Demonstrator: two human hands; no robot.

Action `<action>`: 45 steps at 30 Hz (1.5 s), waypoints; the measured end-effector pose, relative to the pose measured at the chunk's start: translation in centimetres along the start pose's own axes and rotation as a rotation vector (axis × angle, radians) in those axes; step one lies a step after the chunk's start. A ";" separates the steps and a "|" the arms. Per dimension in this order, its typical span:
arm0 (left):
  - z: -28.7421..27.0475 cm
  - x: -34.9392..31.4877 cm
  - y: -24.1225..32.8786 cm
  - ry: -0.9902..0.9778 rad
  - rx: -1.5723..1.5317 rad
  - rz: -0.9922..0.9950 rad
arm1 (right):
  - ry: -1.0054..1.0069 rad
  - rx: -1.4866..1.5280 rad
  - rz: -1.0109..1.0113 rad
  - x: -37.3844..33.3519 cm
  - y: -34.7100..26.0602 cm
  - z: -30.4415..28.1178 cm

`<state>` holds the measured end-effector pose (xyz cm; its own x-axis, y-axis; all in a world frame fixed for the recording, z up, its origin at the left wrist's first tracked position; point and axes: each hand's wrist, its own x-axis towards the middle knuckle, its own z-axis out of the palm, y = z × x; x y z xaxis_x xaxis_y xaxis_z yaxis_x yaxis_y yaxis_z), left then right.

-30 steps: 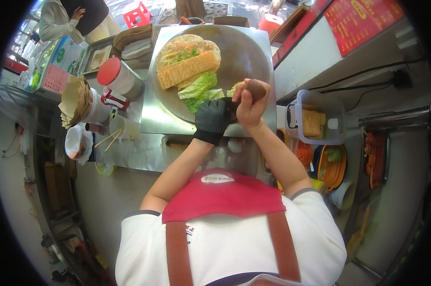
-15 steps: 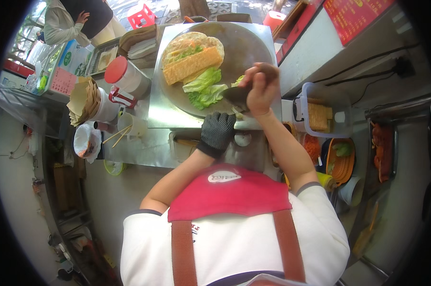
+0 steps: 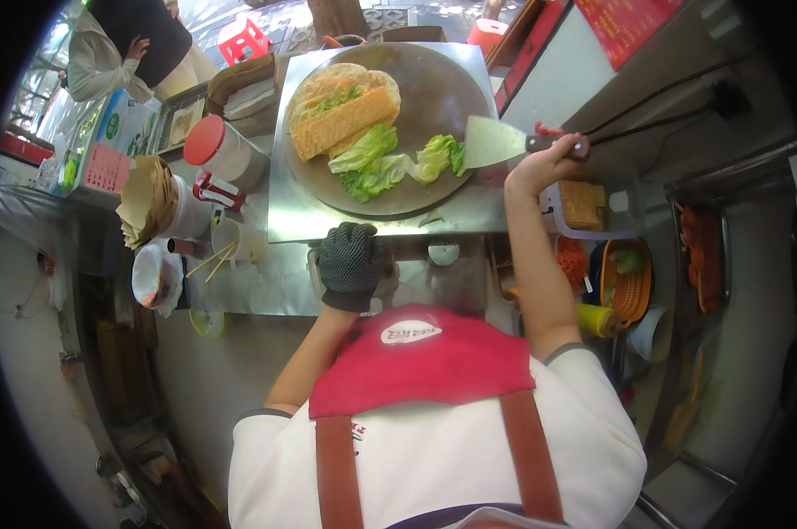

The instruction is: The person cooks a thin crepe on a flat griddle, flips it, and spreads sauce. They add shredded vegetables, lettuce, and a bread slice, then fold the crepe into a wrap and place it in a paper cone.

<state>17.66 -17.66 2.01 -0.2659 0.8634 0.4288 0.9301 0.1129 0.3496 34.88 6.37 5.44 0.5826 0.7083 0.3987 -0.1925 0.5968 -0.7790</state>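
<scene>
My right hand (image 3: 542, 166) is closed around the dark handle of a wide metal spatula (image 3: 495, 144), to the right of a round griddle (image 3: 443, 84). The blade reaches over the griddle's right edge, beside green lettuce (image 3: 372, 163) that stretches across the front. Behind the lettuce, at the left, a pancake (image 3: 319, 86) carries a rectangular golden crisp sheet (image 3: 346, 123) and shredded filling. My left hand (image 3: 350, 260), in a dark knit glove, is curled closed at the counter just in front of the griddle. Its fingertips are hidden, so what they hold, if anything, does not show.
Left of the griddle stand a red-lidded tub (image 3: 206, 141), brown paper bags (image 3: 147, 201) and a container with chopsticks (image 3: 227, 242). On the right are a clear bin of crisp sheets (image 3: 580, 204) and an orange basket (image 3: 626, 286). A person (image 3: 108, 62) stands beyond the counter.
My right hand has swung right and away from the griddle's front with the spatula. Lettuce now spreads farther right. My gloved left hand has drawn back left, toward me.
</scene>
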 end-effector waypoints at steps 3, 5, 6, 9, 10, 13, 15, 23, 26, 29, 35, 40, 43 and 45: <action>0.0 0.1 -1.2 0.001 -0.028 -0.071 | 0.107 0.010 0.137 -3.0 1.5 -1.0; -0.3 1.0 -1.8 0.026 -0.028 -0.057 | 0.156 0.055 0.240 -5.5 0.8 -0.6; -0.4 1.7 -1.9 0.019 -0.006 -0.054 | 0.142 0.072 0.229 -6.0 1.5 -1.0; 0.1 3.1 -3.7 0.010 0.028 -0.041 | -0.038 -0.153 0.247 -6.5 -0.1 -1.5; 0.2 3.5 -4.0 -0.022 0.018 -0.062 | -0.066 -0.165 0.285 -6.2 -0.7 -1.9; 0.4 5.3 -5.1 -0.018 0.044 -0.070 | -0.084 -0.084 0.414 -5.5 -2.7 -3.2; 0.7 6.8 -5.8 -0.066 0.077 -0.079 | -0.020 -0.011 0.494 -5.4 -4.2 -4.4; 3.6 9.8 -4.9 -0.197 0.076 0.101 | -0.129 -0.293 0.629 -10.3 -7.2 -10.6; 4.2 10.0 -3.8 -0.206 -0.037 0.146 | -0.287 -0.399 0.617 -12.1 -7.4 -11.3; 2.7 9.6 -3.2 -0.090 -0.103 0.189 | -0.555 -0.715 0.500 -12.5 -8.2 -11.3; 3.3 10.2 -5.1 -0.144 -0.110 0.290 | -0.930 -1.106 0.141 -11.3 -10.2 -9.2; 3.1 10.8 -4.5 -0.006 -0.217 0.356 | -0.972 -1.137 0.031 -8.3 -13.1 -5.2; 2.9 11.0 -4.1 -0.018 -0.206 0.441 | -1.140 -1.162 -0.041 -5.7 -14.8 -3.2; 3.2 11.3 -4.1 -0.068 -0.145 0.454 | -1.193 -1.225 -0.042 -4.7 -16.3 -2.1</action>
<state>11.60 -6.78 2.80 0.1808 0.8399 0.5117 0.9020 -0.3491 0.2541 36.89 -7.49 15.26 -0.4069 0.9083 0.0972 0.8105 0.4081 -0.4201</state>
